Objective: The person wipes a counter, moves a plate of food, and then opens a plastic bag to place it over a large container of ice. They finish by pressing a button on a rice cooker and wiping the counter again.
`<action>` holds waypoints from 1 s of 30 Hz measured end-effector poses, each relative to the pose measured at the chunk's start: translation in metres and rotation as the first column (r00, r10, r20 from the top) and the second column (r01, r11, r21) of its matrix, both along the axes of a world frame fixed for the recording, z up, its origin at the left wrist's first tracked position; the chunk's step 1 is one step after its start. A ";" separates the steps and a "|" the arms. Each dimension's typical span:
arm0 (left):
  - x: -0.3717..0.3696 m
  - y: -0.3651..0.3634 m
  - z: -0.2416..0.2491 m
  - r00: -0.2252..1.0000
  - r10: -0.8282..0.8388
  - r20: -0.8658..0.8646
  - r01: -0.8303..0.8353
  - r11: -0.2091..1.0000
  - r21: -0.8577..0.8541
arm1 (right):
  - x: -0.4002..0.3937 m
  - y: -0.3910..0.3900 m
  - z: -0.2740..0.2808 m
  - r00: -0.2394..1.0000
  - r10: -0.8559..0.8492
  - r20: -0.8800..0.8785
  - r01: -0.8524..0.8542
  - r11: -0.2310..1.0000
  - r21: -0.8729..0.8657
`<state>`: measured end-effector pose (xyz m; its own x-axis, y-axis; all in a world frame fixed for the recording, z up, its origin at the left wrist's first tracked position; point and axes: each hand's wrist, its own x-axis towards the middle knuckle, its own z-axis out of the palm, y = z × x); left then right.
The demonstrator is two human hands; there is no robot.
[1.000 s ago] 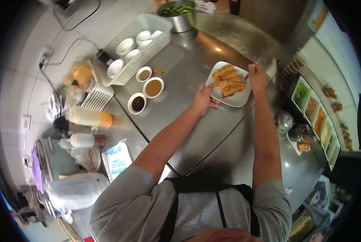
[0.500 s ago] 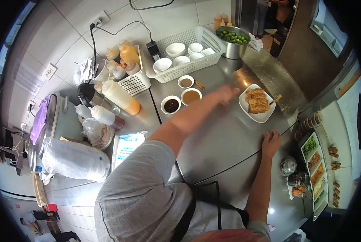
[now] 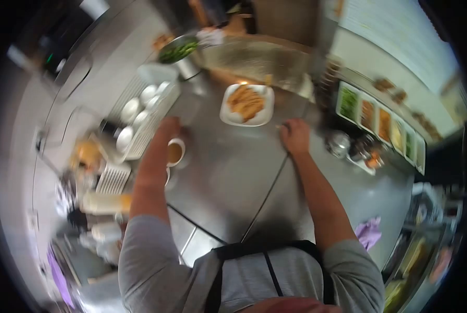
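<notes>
A white square plate with golden-brown sliced food lies at the back middle of the metal table. My left hand is beside the white basket, just above a bowl of brown sauce; it is blurred, and whether its fingers hold anything does not show. Part of another white bowl shows below, mostly hidden by my forearm. To the right of the plate, my right hand rests on the tabletop with its fingers apart and nothing in them.
White bowls fill a perforated basket at the left. Behind it stands a metal pot of green items. Sauce bottles are at the lower left. A tray of toppings, jars and a purple cloth are on the right.
The view has turned to the right, bringing the plate nearer the middle. My left hand has moved away from the plate, back toward the sauce bowls and basket. My right hand stays on the table.
</notes>
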<state>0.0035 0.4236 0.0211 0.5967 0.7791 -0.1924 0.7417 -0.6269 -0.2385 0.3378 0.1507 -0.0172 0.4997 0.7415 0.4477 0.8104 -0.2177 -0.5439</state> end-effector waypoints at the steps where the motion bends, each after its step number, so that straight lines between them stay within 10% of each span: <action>1: 0.014 -0.003 0.015 0.998 0.020 0.056 -0.019 1.000 -0.024 | 0.001 -0.001 0.003 1.000 -0.016 -0.027 0.016 1.000 -0.014; 9: 0.206 -0.092 0.157 0.558 -0.154 0.815 0.386 0.918 -0.091 | -0.004 -0.008 0.011 0.984 -0.036 -0.175 0.032 0.999 -0.026; 15: 0.407 -0.180 0.158 0.206 -0.129 0.970 0.687 0.725 -0.049 | 0.001 -0.013 0.015 0.966 0.004 -0.257 -0.020 0.998 -0.059; 20: 0.515 -0.208 0.125 0.109 -0.122 0.987 0.633 0.774 0.026 | 0.003 -0.014 0.013 0.968 0.005 -0.251 -0.022 0.997 -0.068; 26: 0.523 -0.218 0.112 0.296 -0.203 0.933 0.700 0.711 -0.068 | 0.007 -0.006 -0.002 0.985 0.049 -0.166 -0.072 0.988 -0.138; 27: 0.526 -0.212 0.111 0.463 -0.149 0.874 0.569 0.805 -0.165 | 0.006 -0.002 -0.011 0.998 0.037 -0.044 -0.034 0.997 0.069; 30: 0.465 -0.186 0.162 0.218 -0.374 0.901 0.562 0.804 0.197 | 0.005 0.002 -0.013 0.989 0.021 -0.145 -0.006 0.995 0.102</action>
<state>0.4682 0.2371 0.1826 0.7214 0.3140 0.6172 0.0003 -0.8915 0.4531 0.3426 0.1524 -0.0300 0.5549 0.7035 0.4440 0.7237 -0.1451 -0.6747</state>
